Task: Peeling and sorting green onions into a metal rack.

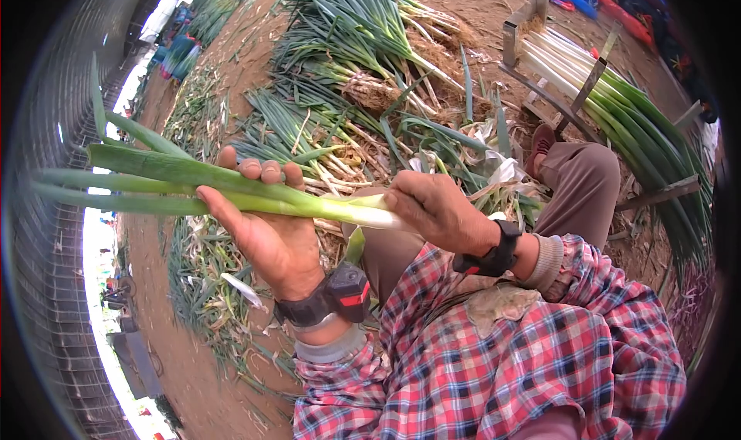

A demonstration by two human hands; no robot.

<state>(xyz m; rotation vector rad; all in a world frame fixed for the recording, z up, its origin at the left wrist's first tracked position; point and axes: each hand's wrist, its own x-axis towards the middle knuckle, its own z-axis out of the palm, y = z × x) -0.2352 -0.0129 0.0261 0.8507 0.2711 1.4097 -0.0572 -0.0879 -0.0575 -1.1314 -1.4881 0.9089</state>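
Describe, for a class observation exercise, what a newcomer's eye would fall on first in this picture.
Probably the long green onion stretched across the left and centre, its green leaves over the left hand and its white end at the right hand. Next might come the neat bundle of onions in a metal rack at upper right, then the loose onion heap on the ground at top centre.

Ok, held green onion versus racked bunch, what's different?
The held green onion is one stalk in the left hand and right hand; the racked bunch is many stalks in a metal rack. The held green onion's leaves point left; the bunch's, lower right. Both have white stems, green leaves.
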